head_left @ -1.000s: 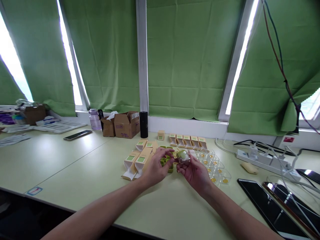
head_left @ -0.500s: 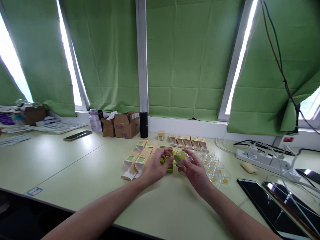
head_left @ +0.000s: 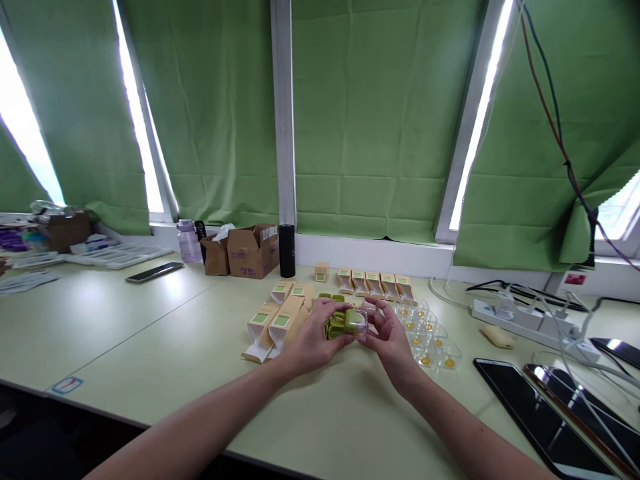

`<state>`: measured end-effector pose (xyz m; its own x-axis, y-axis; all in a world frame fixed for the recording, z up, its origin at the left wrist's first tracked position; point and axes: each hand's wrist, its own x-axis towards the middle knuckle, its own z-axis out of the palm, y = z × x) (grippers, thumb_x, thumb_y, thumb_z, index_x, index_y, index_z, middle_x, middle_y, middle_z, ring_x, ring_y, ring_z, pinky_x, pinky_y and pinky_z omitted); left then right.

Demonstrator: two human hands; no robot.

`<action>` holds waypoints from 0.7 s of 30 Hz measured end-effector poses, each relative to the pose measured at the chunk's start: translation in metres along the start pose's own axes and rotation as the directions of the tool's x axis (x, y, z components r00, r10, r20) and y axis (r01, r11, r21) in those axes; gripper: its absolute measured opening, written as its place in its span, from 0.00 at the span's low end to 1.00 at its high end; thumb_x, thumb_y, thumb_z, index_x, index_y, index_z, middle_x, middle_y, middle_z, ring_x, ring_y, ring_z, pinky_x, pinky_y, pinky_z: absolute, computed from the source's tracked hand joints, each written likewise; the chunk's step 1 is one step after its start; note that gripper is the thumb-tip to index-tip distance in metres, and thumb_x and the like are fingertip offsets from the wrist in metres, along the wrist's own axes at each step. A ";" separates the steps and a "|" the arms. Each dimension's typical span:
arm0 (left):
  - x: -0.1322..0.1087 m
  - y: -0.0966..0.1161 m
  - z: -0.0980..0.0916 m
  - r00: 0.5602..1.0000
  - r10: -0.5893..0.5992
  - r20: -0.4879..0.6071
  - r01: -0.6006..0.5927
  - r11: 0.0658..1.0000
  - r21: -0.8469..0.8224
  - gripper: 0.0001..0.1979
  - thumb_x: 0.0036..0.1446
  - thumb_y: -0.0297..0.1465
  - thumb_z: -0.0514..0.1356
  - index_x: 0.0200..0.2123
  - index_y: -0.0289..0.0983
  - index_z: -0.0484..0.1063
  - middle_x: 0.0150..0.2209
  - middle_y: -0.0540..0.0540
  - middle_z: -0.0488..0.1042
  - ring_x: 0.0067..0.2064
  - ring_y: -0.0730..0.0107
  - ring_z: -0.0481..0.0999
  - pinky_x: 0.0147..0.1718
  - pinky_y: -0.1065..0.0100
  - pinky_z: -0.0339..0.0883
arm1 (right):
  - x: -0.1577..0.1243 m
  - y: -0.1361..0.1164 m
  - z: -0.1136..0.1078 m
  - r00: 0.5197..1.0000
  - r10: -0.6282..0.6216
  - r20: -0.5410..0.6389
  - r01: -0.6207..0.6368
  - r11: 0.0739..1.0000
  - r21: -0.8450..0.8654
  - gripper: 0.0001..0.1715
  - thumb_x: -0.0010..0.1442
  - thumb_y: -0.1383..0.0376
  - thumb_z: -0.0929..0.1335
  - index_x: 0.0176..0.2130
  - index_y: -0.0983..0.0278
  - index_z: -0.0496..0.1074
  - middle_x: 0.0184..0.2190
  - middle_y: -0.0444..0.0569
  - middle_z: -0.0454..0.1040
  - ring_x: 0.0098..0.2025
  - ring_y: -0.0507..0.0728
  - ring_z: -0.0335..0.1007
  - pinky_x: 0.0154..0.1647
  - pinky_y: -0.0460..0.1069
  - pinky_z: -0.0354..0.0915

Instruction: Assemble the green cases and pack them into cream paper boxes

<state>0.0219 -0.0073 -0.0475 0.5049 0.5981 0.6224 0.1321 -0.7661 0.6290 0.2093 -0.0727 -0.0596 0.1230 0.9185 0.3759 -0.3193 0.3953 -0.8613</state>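
Between my two hands, above the table's middle, is a small container with a green base and a clear plastic cover. My left hand pinches its green end. My right hand has thumb and fingers closed around the clear end. Several green pieces lie just behind, partly covered by my left fingers. To the right of my right hand stand several clear plastic covers with yellow dots. Left of my left hand lie several open kraft boxes with green labels.
A row of open kraft boxes and a single closed box stand farther back. Cardboard cartons, a black cylinder and a purple bottle line the wall. On the right are a power strip and dark tablets.
My right hand has turned the container, so its clear end now faces right. My left hand has moved slightly right and closed on the green end.
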 end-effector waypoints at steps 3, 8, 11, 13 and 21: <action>0.000 0.009 -0.003 0.999 0.048 0.015 -0.049 0.995 0.085 0.24 0.59 0.32 0.69 0.59 0.41 0.73 0.52 0.38 0.75 0.59 0.49 0.69 0.58 0.47 0.71 | -0.001 -0.004 0.001 0.997 -0.055 -0.055 0.053 0.998 -0.037 0.36 0.53 0.54 0.81 0.57 0.55 0.70 0.51 0.51 0.78 0.52 0.63 0.74 0.52 0.56 0.72; -0.001 0.018 -0.006 0.987 0.083 0.135 -0.111 0.969 0.221 0.25 0.62 0.33 0.66 0.62 0.42 0.70 0.52 0.39 0.77 0.59 0.47 0.66 0.60 0.44 0.67 | 0.002 -0.011 -0.001 0.962 -0.185 -0.202 0.173 0.982 -0.075 0.25 0.60 0.51 0.76 0.53 0.57 0.74 0.47 0.50 0.76 0.47 0.60 0.71 0.46 0.54 0.68; -0.003 0.019 -0.005 0.971 0.066 0.232 -0.132 0.950 0.282 0.30 0.59 0.34 0.69 0.63 0.41 0.68 0.50 0.39 0.78 0.56 0.45 0.67 0.58 0.44 0.66 | 0.005 -0.012 -0.005 0.946 -0.212 -0.245 0.199 0.977 -0.077 0.24 0.60 0.52 0.76 0.52 0.56 0.74 0.44 0.49 0.75 0.44 0.59 0.70 0.43 0.53 0.67; -0.004 0.019 -0.004 0.964 0.059 0.260 -0.140 0.942 0.304 0.32 0.56 0.34 0.71 0.62 0.41 0.67 0.49 0.40 0.78 0.55 0.45 0.67 0.57 0.45 0.66 | 0.007 -0.012 -0.007 0.944 -0.214 -0.251 0.199 0.976 -0.083 0.23 0.60 0.52 0.76 0.52 0.56 0.75 0.43 0.48 0.75 0.45 0.59 0.70 0.43 0.53 0.67; -0.004 0.026 -0.004 0.945 0.086 0.314 -0.192 0.926 0.325 0.21 0.54 0.31 0.72 0.50 0.41 0.72 0.45 0.43 0.79 0.53 0.48 0.71 0.58 0.48 0.64 | 0.006 -0.008 -0.006 0.952 -0.198 -0.232 0.179 0.979 -0.098 0.22 0.61 0.52 0.76 0.51 0.56 0.75 0.42 0.47 0.76 0.41 0.57 0.69 0.41 0.52 0.67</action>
<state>0.0203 -0.0288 -0.0318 0.7566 0.4257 0.4963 0.3023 -0.9008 0.3117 0.2186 -0.0705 -0.0527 0.3984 0.7998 0.4491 -0.1980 0.5530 -0.8093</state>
